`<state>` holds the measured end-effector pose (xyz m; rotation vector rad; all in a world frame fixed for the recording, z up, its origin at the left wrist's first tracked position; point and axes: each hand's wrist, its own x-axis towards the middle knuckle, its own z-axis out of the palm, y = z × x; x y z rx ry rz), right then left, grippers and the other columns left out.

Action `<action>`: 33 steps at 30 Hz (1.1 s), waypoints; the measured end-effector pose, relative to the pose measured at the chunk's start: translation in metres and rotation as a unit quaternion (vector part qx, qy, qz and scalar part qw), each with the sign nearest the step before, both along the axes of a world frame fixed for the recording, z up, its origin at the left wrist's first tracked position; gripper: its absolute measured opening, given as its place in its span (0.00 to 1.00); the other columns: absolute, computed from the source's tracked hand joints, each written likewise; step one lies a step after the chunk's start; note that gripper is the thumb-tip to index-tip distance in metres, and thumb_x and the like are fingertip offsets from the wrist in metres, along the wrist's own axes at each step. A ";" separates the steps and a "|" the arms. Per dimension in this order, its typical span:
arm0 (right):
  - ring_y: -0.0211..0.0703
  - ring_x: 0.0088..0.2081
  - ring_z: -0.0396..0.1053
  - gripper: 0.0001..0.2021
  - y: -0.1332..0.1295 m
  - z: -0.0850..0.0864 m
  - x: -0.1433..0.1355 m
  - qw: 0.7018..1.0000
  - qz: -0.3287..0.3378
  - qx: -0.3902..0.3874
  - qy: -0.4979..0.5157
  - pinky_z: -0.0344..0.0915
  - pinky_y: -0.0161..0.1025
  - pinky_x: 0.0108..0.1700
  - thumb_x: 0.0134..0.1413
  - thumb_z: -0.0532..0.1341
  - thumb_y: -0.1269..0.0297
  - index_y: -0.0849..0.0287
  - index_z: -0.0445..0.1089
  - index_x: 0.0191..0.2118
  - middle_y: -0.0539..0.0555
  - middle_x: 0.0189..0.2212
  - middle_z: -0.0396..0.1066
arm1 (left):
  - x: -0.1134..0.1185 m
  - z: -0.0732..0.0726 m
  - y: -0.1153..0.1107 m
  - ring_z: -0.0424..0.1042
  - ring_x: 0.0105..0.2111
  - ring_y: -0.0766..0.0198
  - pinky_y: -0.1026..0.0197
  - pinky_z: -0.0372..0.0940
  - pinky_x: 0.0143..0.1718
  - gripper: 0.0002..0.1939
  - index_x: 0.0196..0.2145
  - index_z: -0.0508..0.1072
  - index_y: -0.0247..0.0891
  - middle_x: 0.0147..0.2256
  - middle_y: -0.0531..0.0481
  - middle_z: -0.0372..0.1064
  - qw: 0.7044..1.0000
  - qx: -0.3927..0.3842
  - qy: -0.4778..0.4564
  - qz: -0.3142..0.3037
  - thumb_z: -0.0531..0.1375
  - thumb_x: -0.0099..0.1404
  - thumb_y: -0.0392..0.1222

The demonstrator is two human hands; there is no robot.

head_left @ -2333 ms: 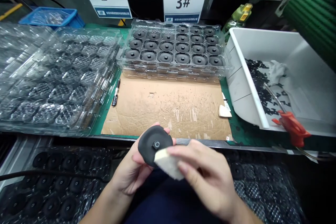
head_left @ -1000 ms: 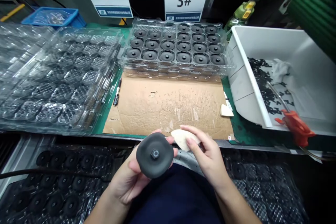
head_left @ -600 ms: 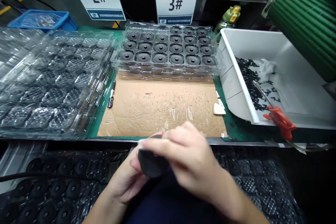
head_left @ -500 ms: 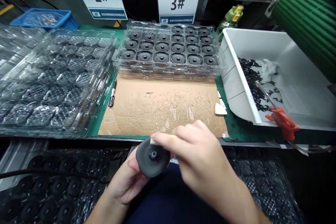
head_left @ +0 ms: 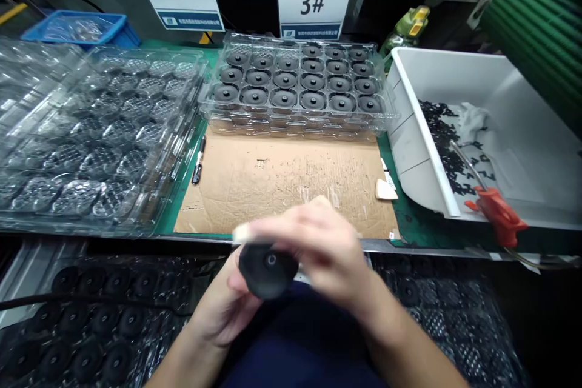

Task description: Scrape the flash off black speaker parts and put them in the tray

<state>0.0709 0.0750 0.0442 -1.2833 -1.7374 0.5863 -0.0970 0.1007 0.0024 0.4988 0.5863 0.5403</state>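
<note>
My left hand (head_left: pixel 227 303) is closed on a round black disc (head_left: pixel 266 276), thumb on its near left edge. The disc is tilted toward me above my lap, with a small raised stub in its centre. My right hand (head_left: pixel 313 242), smeared by motion, reaches over the disc's upper edge. At its fingertips is a small off-white piece (head_left: pixel 242 232), pinched at the far left rim of the disc; its kind I cannot make out. Beyond my hands lies a sheet of cardboard (head_left: pixel 273 182), with an off-white wedge (head_left: pixel 385 190) at its right edge.
A clear tray (head_left: pixel 295 115) of similar discs stands behind the cardboard. Empty clear trays (head_left: pixel 104 133) are stacked left, beside a black marker (head_left: pixel 199 160). At right, a white bin (head_left: pixel 427 163) holds small black parts, with a red-handled tool (head_left: pixel 498 215) over its rim.
My right hand has swept left across the disc's upper edge with the off-white piece. My left hand still holds the disc. The whole view has shifted slightly.
</note>
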 end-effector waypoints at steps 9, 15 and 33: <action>0.45 0.37 0.68 0.12 -0.018 -0.106 0.024 0.974 -0.158 -0.162 0.013 0.62 0.43 0.40 0.56 0.55 0.71 0.56 0.71 0.44 0.53 0.35 0.72 | -0.004 0.001 0.006 0.65 0.51 0.53 0.61 0.61 0.52 0.30 0.52 0.67 0.43 0.52 0.46 0.66 0.996 -0.022 -0.082 0.027 0.65 0.51 0.49; 0.42 0.39 0.66 0.14 -0.016 -0.028 -0.001 0.969 -0.234 -0.059 0.041 0.63 0.40 0.38 0.60 0.54 0.69 0.56 0.65 0.50 0.53 0.42 0.69 | 0.004 0.003 0.003 0.66 0.50 0.57 0.63 0.61 0.52 0.27 0.50 0.68 0.44 0.50 0.49 0.67 0.996 -0.024 -0.072 0.038 0.66 0.51 0.46; 0.38 0.33 0.64 0.12 -0.027 0.015 -0.015 0.999 0.005 -0.053 -0.013 0.55 0.38 0.35 0.59 0.51 0.76 0.62 0.65 0.47 0.52 0.36 0.70 | 0.001 0.006 0.011 0.68 0.48 0.58 0.62 0.63 0.49 0.29 0.48 0.70 0.45 0.48 0.51 0.69 0.999 -0.017 -0.031 0.035 0.69 0.46 0.46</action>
